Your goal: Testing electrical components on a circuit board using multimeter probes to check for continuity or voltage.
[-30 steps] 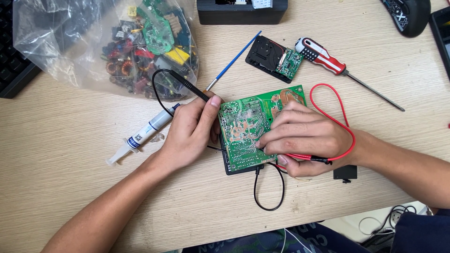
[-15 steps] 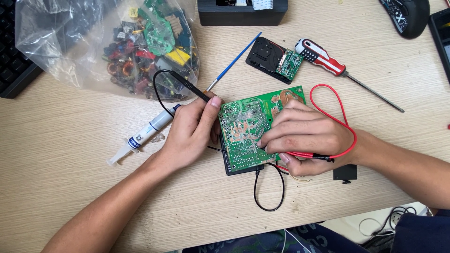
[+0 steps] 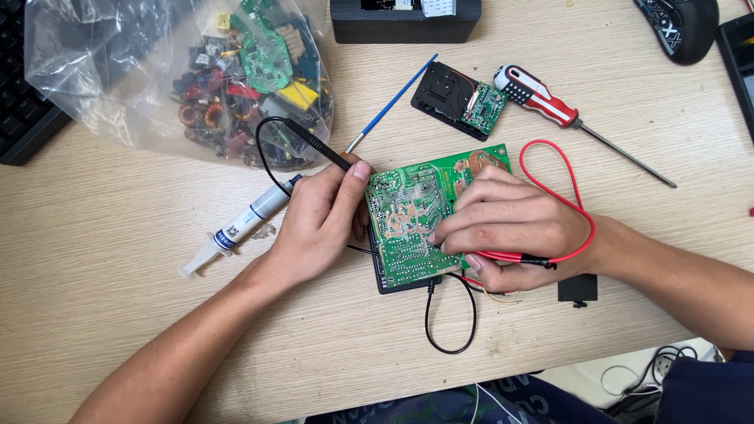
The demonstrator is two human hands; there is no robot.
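Nothing has moved: left hand [image 3: 318, 224] pinches black probe [image 3: 318, 146], right hand [image 3: 510, 228] red probe [image 3: 510, 257]; board [image 3: 408, 224] looks light, stiff, fragile—hold by edges.

Electronics workbench (parts bag [image 3: 236, 78], screwdriver [image 3: 542, 98])

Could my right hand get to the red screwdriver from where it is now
Probably yes: the right hand lies on the circuit board, and only bare desk and a loop of red wire separate it from the screwdriver, though it holds a red probe.
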